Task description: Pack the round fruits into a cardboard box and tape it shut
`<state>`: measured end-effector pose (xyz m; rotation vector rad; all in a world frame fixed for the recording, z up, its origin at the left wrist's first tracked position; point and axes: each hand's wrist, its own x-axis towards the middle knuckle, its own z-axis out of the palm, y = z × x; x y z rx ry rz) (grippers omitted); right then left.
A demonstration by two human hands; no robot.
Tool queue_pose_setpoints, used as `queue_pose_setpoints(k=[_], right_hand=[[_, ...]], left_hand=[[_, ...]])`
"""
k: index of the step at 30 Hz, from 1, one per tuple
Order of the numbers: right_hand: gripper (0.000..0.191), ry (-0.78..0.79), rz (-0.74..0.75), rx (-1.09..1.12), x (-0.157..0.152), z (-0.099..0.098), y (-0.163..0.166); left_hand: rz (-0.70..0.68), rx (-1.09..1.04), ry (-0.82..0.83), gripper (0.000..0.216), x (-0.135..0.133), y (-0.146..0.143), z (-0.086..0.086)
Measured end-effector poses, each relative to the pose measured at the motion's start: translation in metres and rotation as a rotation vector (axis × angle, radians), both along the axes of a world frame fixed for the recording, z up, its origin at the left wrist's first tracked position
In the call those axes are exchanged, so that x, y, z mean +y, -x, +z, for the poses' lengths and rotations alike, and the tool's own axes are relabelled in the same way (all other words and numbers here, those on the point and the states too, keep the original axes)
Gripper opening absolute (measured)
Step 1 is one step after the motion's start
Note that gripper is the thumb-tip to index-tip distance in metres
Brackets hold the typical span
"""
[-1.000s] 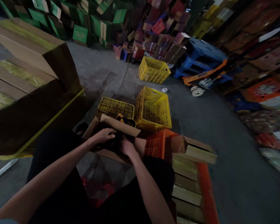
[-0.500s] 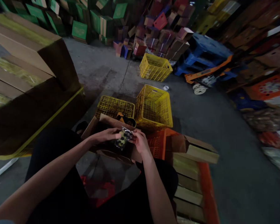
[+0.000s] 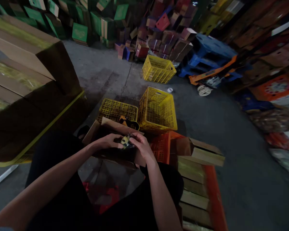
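Observation:
Over an open cardboard box [image 3: 113, 124] between my knees, both hands hold a small clear plastic packet [image 3: 126, 142] with yellow-green and black contents. My left hand [image 3: 110, 141] grips its left side, thumb and fingers curved round it. My right hand [image 3: 141, 143] pinches the right side near the top. The fingers partly cover the packet, and I cannot make out exactly what is inside. The inside of the box is dark. Just beyond the box, an orange and black tool, like a tape dispenser [image 3: 129, 123], lies on a yellow crate [image 3: 118, 109].
Another yellow crate [image 3: 157, 109] stands beyond my right hand, with one more yellow crate [image 3: 159, 69] behind. Close on my right is an orange crate [image 3: 161, 147] beside long cartons [image 3: 195, 183]. Large taped cartons [image 3: 26, 61] rise at left. A pallet jack [image 3: 212, 75] stands at blue pallets [image 3: 210, 48].
The packet looks more bunched up between my hands, less of it hanging down. My left fingers have closed round its side, and my right hand has shifted slightly over it.

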<state>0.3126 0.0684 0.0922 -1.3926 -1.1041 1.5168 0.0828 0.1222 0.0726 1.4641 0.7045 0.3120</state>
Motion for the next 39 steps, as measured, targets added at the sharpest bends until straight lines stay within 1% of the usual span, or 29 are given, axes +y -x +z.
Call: queue_pose_setpoints(k=[4,6,8,12,17,23,25,29,34,39], right_hand=[[0.027,0.006,-0.117,-0.005,0.002,-0.009,-0.003],[0.027,-0.007,-0.14,-0.026,0.002,-0.011,-0.004],[0.031,-0.035,-0.138,-0.051,0.002,-0.009,-0.004],[0.044,-0.01,-0.047,-0.029,0.0,-0.001,-0.004],[0.043,0.003,0.083,-0.081,0.0,0.003,0.0],[0.04,-0.017,0.082,-0.066,0.002,0.0,0.001],[0.041,-0.022,0.079,-0.079,0.002,0.0,0.001],[0.044,-0.042,0.127,-0.101,0.001,0.005,0.004],[0.053,0.006,0.247,-0.041,-0.003,0.012,0.011],[0.048,0.069,0.259,0.016,-0.008,0.014,0.017]], left_hand=[[0.102,-0.003,-0.01,0.065,0.004,-0.001,-0.006],[0.148,0.005,-0.018,0.067,0.006,0.0,-0.006],[0.182,0.029,-0.044,0.064,0.007,0.001,-0.006],[0.199,0.036,-0.099,0.057,0.007,0.003,-0.005],[0.167,-0.052,-0.062,0.052,0.007,0.002,-0.005],[0.243,-0.073,0.021,0.062,0.003,-0.001,-0.002],[0.282,-0.076,0.019,0.059,0.002,-0.002,-0.002],[0.35,-0.055,-0.031,0.047,0.001,-0.003,0.001],[0.376,-0.046,-0.107,0.042,-0.001,-0.004,0.009],[0.375,-0.019,-0.215,0.039,-0.003,-0.005,0.014]])
